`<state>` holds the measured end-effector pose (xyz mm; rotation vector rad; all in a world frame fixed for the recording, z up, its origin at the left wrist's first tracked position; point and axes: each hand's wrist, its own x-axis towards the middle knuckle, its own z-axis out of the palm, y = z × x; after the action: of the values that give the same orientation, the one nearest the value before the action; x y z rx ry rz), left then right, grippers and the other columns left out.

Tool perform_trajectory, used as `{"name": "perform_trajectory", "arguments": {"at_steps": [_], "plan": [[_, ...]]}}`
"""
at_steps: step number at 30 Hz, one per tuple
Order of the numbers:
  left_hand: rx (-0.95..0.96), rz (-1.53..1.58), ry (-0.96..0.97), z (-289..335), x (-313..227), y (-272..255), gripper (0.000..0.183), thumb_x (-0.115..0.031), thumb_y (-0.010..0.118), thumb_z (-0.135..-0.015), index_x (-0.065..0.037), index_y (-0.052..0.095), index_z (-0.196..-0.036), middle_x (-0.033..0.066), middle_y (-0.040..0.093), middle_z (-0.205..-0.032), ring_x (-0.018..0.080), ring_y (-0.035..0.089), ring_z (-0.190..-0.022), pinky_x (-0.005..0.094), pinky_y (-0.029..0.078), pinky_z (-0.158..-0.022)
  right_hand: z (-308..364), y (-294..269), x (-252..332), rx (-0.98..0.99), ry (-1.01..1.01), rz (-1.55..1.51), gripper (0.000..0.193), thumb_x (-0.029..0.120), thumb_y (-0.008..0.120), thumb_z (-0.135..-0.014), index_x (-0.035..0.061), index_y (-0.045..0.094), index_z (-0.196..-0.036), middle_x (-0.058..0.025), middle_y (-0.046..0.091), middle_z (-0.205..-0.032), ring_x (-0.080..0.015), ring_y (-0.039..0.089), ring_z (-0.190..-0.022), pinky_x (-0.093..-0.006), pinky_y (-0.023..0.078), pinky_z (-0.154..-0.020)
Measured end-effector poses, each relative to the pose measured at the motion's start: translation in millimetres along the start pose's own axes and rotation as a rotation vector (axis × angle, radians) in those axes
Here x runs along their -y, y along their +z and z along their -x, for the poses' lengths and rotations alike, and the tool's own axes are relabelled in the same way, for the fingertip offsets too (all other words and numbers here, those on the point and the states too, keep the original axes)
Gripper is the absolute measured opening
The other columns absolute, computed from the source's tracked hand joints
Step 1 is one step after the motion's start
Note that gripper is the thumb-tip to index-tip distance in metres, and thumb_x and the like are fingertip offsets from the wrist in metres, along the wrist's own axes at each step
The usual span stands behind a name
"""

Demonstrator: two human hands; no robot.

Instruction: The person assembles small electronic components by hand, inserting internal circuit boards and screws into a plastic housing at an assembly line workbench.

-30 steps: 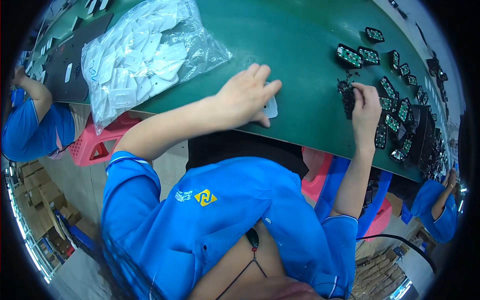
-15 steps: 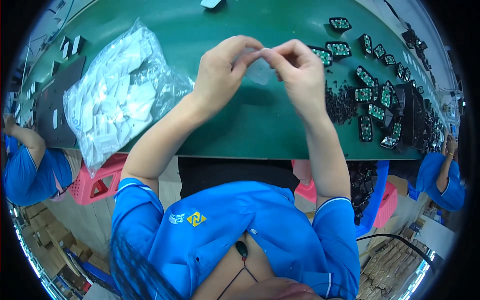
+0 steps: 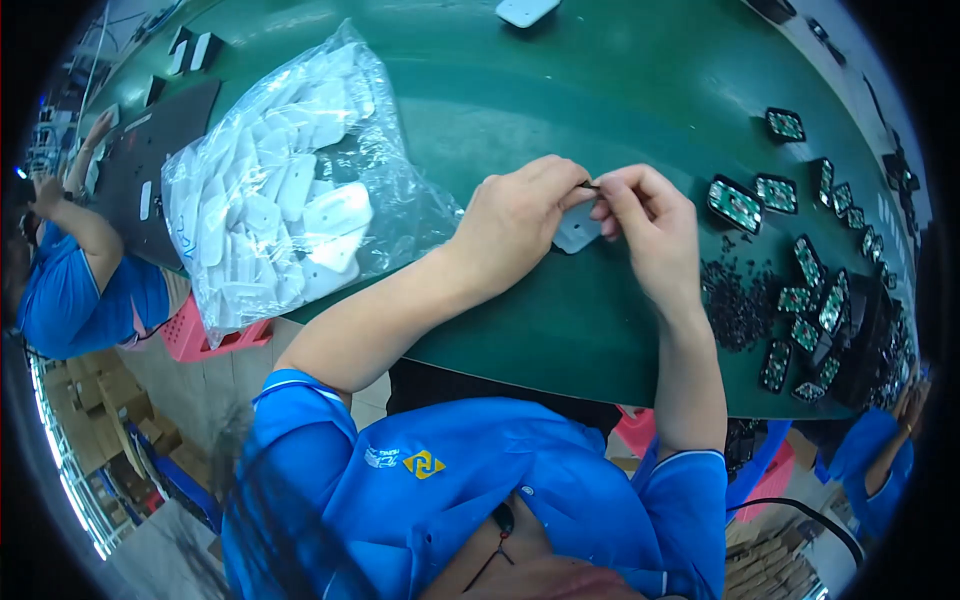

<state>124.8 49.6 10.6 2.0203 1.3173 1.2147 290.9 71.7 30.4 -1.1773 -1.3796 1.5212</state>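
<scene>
Over the green table my two hands meet at the fingertips. My left hand point(image 3: 520, 222) is closed on a pale, rounded plastic plate point(image 3: 577, 232) with small holes, which hangs below the fingers and is partly covered by them. My right hand point(image 3: 655, 232) has its thumb and fingers pinched together at the plate's upper edge. A tiny dark piece point(image 3: 590, 186) shows between the fingertips of both hands; its kind is too small to make out. To the right lies a heap of small black parts point(image 3: 738, 303). Nearest to my left forearm is a clear plastic bag point(image 3: 405, 215) of white plates point(image 3: 335, 212).
Black housings with green circuit boards point(image 3: 736, 205) are spread along the right, beside a black box point(image 3: 872, 335). One white plate point(image 3: 527, 10) lies at the far edge. A dark mat point(image 3: 165, 150) is at left. Co-workers sit on both sides, near pink stools point(image 3: 205, 325).
The view has shifted, so the table's things sit differently in the picture. My hands stay together at the fingertips, and a tiny dark piece now shows between them above the pale plate.
</scene>
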Motion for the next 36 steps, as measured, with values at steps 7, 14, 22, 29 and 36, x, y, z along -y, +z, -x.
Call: {"name": "perform_trajectory", "arguments": {"at_steps": [7, 14, 22, 29, 36], "plan": [[-0.005, 0.078, -0.056, -0.4, 3.0, -5.9, 0.008, -0.002, 0.060, -0.086, 0.000, 0.062, -0.094, 0.0157, 0.061, -0.083, 0.0322, 0.062, -0.074, 0.0362, 0.049, -0.063, 1.9, -0.3, 5.5, 0.067, -0.023, 0.006, 0.010, 0.004, 0.062, -0.091, -0.0029, 0.061, -0.098, -0.0034, 0.062, -0.084, -0.0071, 0.058, -0.075, -0.0204, 0.047, -0.068], [0.010, 0.019, -0.018, -0.6, 6.7, -5.6, 0.009, -0.001, 0.061, -0.086, 0.000, 0.062, -0.094, 0.0148, 0.062, -0.082, 0.0299, 0.063, -0.073, 0.0348, 0.051, -0.062, 1.8, 0.1, 4.1, 0.062, -0.078, -0.010, 0.008, 0.004, 0.063, -0.090, -0.0012, 0.061, -0.096, -0.0025, 0.061, -0.086, -0.0066, 0.058, -0.078, -0.0202, 0.046, -0.070], [0.090, 0.704, -0.549, -2.2, -8.1, -9.8, 0.036, -0.001, 0.052, -0.094, 0.002, 0.042, -0.128, 0.0097, 0.061, -0.093, 0.0097, 0.059, -0.064, 0.0210, 0.046, -0.054, -0.9, -6.8, 2.8, -0.054, -0.187, -0.044, 0.009, 0.004, 0.063, -0.090, 0.0007, 0.060, -0.098, -0.0023, 0.059, -0.088, -0.0078, 0.056, -0.081, -0.0214, 0.045, -0.074], [0.064, 0.731, -0.573, -7.8, -4.4, -17.6, 0.028, -0.004, 0.058, -0.092, 0.003, 0.053, -0.118, 0.0085, 0.064, -0.087, 0.0091, 0.059, -0.065, 0.0190, 0.045, -0.055, -4.4, -7.6, -3.9, -0.122, -0.334, 0.041, 0.008, 0.003, 0.062, -0.090, 0.0008, 0.059, -0.096, -0.0034, 0.058, -0.093, -0.0085, 0.056, -0.080, -0.0216, 0.044, -0.074], [0.100, 0.833, -0.655, -4.1, -18.2, -14.9, 0.037, -0.011, 0.067, -0.087, 0.001, 0.041, -0.110, 0.0080, 0.062, -0.076, 0.0115, 0.060, -0.063, 0.0249, 0.048, -0.057, 3.8, 17.0, -16.1, -0.143, -0.385, 0.118, 0.010, 0.008, 0.057, -0.095, 0.0014, 0.052, -0.101, -0.0034, 0.056, -0.092, -0.0076, 0.055, -0.079, -0.0225, 0.047, -0.068]]}}
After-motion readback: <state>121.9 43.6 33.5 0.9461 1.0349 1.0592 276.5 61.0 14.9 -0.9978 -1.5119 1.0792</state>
